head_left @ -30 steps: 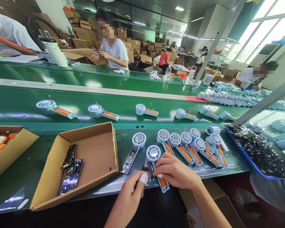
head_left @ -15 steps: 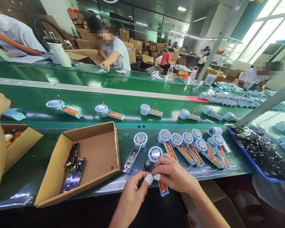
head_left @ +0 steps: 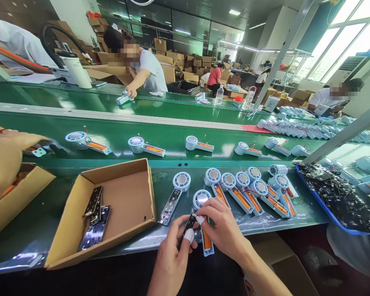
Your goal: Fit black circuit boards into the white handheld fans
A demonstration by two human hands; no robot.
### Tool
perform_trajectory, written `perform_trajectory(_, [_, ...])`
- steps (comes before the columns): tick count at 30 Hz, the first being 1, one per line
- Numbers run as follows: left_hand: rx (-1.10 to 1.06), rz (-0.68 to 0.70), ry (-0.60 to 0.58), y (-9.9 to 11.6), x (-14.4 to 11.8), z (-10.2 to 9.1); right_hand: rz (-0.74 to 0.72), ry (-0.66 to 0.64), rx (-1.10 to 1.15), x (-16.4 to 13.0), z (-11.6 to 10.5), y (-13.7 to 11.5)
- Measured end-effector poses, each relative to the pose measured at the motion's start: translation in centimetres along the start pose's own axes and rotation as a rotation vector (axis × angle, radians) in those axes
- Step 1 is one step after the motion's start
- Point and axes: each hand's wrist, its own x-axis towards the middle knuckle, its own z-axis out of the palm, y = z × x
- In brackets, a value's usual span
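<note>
My left hand (head_left: 172, 255), with a white cover on its thumb, is closed around a narrow black circuit board (head_left: 189, 226) held at a slant. At the board's upper end, my right hand (head_left: 223, 224) pinches with thumb and fingertips; whatever lies between them is too small to make out. Just behind and under my hands is a light-blue handheld fan (head_left: 201, 199), its handle open and an orange battery (head_left: 207, 243) inside. To the left lies another fan (head_left: 181, 181) with a circuit board (head_left: 170, 206) along its handle.
A cardboard box (head_left: 123, 181) with several boards stands left. Several open fans (head_left: 243, 181) are grouped right, beside a blue tray (head_left: 317, 201) heaped with boards. More fans line the green belt (head_left: 172, 123). A co-worker's arm (head_left: 6, 160) reaches in at left; another person (head_left: 148, 70) sits opposite.
My left hand has tilted, bringing the circuit board more fully into view. My right hand has shifted slightly down. Fans on the belt moved right, and the co-worker's arm at left reaches over the belt.
</note>
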Motion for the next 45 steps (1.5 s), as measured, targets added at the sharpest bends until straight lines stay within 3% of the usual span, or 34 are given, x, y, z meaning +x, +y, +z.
perform_trajectory(8, [0.194, 0.211, 0.149, -0.1, -0.2, 0.0, 0.035, 0.0, -0.157, -0.7, 1.2, -1.0])
perform_trajectory(16, [0.187, 0.201, -0.032, 1.6, 0.8, -2.2, 0.147, -0.228, 0.215, 0.9, -1.4, -0.4])
perform_trajectory(20, [0.203, 0.195, -0.077, 1.7, 1.0, -2.4, 0.204, -0.18, 0.224, 1.1, -1.3, -0.5])
perform_trajectory(25, [0.332, 0.176, -0.053, 0.7, 1.2, -2.9, 0.153, -0.132, 0.268, 0.2, -1.9, -0.2])
perform_trajectory(27, [0.399, 0.197, -0.017, 0.4, 1.2, -3.1, 0.147, -0.129, 0.21, -0.6, -2.5, -0.1])
perform_trajectory(30, [0.474, 0.311, 0.006, 0.3, 1.3, -3.2, 0.076, -0.233, 0.016, -1.6, -2.9, -0.4])
perform_trajectory(35, [0.589, 0.47, -0.012, 0.2, 1.3, -2.9, -0.022, -0.267, -0.216, -2.0, -1.5, -0.6])
perform_trajectory(38, [0.689, 0.469, -0.056, 0.0, 1.2, -3.2, 0.029, -0.216, -0.061, -1.7, -0.9, 0.0])
perform_trajectory(42, [0.983, 0.448, -0.112, 0.1, 0.8, -3.1, 0.251, -0.078, 0.286, -1.1, -0.9, 0.5])
perform_trajectory(45, [1.173, 0.491, -0.117, 0.6, 0.6, -2.8, 0.319, -0.088, 0.333, -0.7, -1.0, 0.3])
